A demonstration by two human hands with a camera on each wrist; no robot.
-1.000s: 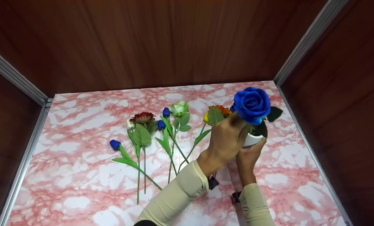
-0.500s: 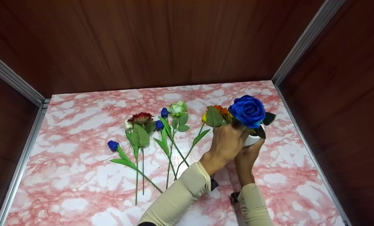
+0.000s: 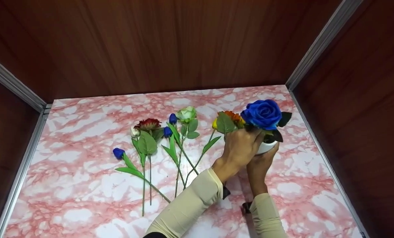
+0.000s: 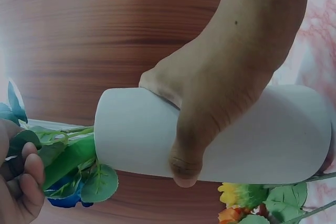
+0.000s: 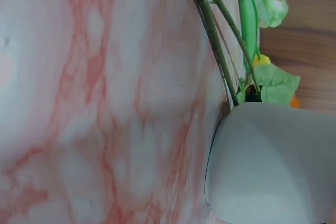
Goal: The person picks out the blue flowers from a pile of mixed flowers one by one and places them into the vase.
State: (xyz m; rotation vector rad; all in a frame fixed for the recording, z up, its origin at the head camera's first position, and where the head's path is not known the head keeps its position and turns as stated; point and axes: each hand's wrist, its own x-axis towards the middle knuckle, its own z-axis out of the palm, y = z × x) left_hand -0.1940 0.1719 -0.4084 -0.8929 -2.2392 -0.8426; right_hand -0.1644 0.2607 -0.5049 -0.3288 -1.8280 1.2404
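Note:
A blue rose (image 3: 263, 114) with dark green leaves stands over the mouth of a white vase (image 3: 266, 147). My left hand (image 3: 238, 150) pinches it just below the bloom; in the left wrist view its curled fingers (image 4: 31, 174) are among leaves and stems, and a second blue bloom (image 4: 68, 196) shows below them. My right hand (image 4: 210, 93) grips the vase around its middle, with the thumb across the near side. In the right wrist view the vase's lower end (image 5: 273, 161) is right at the tabletop, and the hand is out of frame.
Left of the vase lie a yellow tulip (image 3: 215, 123) and an orange flower (image 3: 230, 115). Further left are a green rose (image 3: 186, 114), a dark red flower (image 3: 148, 124), a white bud (image 3: 135, 132) and several blue tulips (image 3: 119, 153). Wooden walls enclose the marbled tabletop (image 3: 84, 181).
The blue rose and my left hand first sank a little, then the bloom rose slightly and turned more upright. My right hand still holds the vase. The flowers on the table stay put.

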